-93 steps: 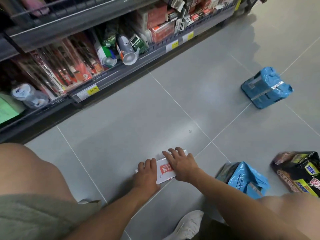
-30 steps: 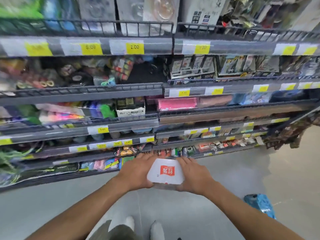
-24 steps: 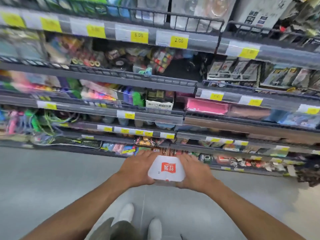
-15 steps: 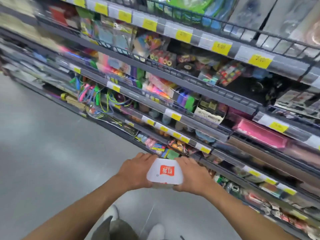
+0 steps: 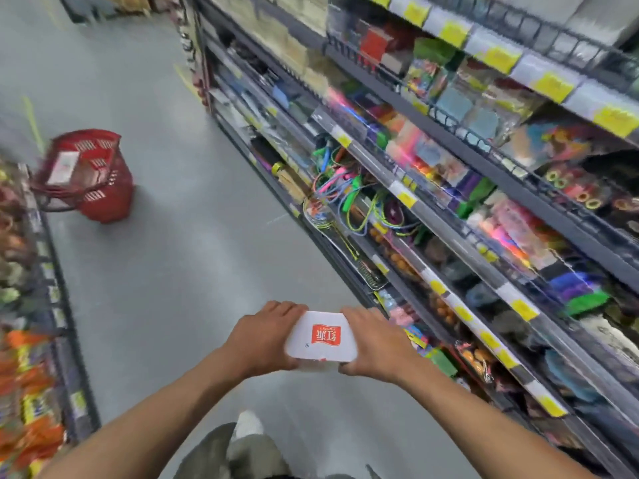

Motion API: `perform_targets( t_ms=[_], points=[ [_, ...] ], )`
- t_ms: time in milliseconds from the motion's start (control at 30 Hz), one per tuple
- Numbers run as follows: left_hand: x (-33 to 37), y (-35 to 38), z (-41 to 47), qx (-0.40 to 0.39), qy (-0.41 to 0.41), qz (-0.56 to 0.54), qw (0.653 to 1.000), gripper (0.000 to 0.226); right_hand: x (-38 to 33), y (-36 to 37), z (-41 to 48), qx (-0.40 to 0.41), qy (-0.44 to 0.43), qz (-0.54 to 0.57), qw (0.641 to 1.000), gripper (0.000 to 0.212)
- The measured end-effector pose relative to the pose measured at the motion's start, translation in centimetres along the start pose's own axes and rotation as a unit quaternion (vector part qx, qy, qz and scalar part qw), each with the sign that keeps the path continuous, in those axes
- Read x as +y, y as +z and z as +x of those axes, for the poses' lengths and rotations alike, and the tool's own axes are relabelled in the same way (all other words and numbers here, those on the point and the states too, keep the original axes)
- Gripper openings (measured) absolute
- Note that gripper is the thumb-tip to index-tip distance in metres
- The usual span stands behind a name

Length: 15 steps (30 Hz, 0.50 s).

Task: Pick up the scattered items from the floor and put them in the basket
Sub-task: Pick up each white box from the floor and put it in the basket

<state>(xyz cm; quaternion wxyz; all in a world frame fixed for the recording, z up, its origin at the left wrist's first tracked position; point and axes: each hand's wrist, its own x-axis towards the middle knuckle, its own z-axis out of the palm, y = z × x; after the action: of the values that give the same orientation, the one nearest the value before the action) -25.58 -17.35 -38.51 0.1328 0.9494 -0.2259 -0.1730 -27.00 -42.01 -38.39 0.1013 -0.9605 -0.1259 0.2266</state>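
I hold a white packet with a red label [image 5: 321,337] in front of me at waist height. My left hand [image 5: 262,335] grips its left side and my right hand [image 5: 375,344] grips its right side. The red plastic basket [image 5: 103,198] stands on the grey floor far ahead on the left, next to the left shelf. A white item with a label lies inside it. The view is blurred by motion.
A long dark shelf unit [image 5: 432,188] full of coloured goods and yellow price tags runs along the right. A lower shelf [image 5: 52,305] with orange packets lines the left. The grey aisle floor [image 5: 179,236] stretches between them toward the basket. My white shoe [image 5: 247,425] shows below.
I lifted the packet off the floor and stood up. My view has since swung left along the shelves, and the red basket has come into sight. Both hands keep the same grip.
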Motion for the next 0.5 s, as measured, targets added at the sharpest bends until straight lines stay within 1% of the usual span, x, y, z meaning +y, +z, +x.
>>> perform_targets(
  t_ms=[67, 233, 500],
  points=[
    [-3.6, -1.0, -0.8, 0.007, -0.019, -0.009, 1.000, 0.087, -3.1, -0.6, 2.7, -0.008, -0.018, -0.006, 1.000, 0.079],
    [-12.1, -3.6, -2.5, 0.029, -0.064, -0.015, 0.997, 0.086, -10.1, -1.9, 9.7, -0.005, -0.062, -0.018, 0.998, 0.086],
    [-21.4, -6.9, -3.4, 0.055, -0.133, -0.032, 0.989, 0.083, -17.6, -4.3, 19.5, -0.005, -0.141, -0.057, 0.988, 0.087]
  ],
)
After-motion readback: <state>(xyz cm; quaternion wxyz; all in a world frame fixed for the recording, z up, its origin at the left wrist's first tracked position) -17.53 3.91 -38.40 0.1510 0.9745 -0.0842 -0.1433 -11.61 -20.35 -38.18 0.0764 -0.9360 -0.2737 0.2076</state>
